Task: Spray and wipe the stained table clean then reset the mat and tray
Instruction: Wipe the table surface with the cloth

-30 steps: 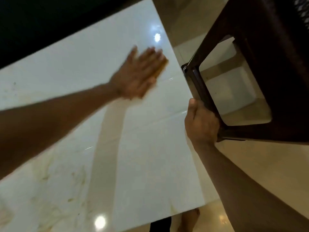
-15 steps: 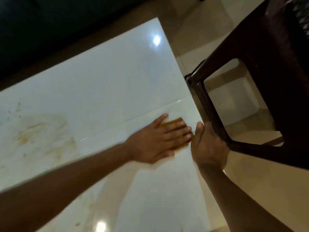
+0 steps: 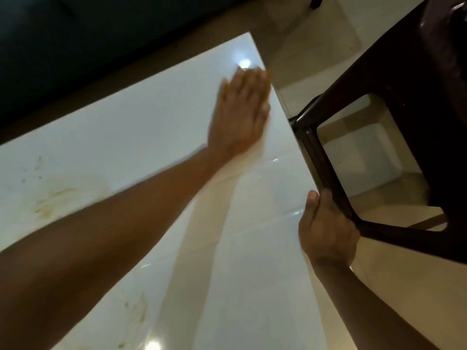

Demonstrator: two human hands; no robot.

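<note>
The surface (image 3: 156,137), a glossy white slab running away toward the far corner, looks hard, slick and wet enough that a flat palm would slide on it freely; yellowish stains (image 3: 54,200) lie at its left side, and more (image 3: 137,311) nearer the near edge. Whatever cloth is in use is hidden, so I cannot tell its feel or where to hold it. The left hand (image 3: 240,114) lies palm down near the far right corner, arm stretched long, fingers straight and together, blurred. The right hand (image 3: 326,231) curls its fingers around the dark chair (image 3: 404,97) frame just beside the edge.
</note>
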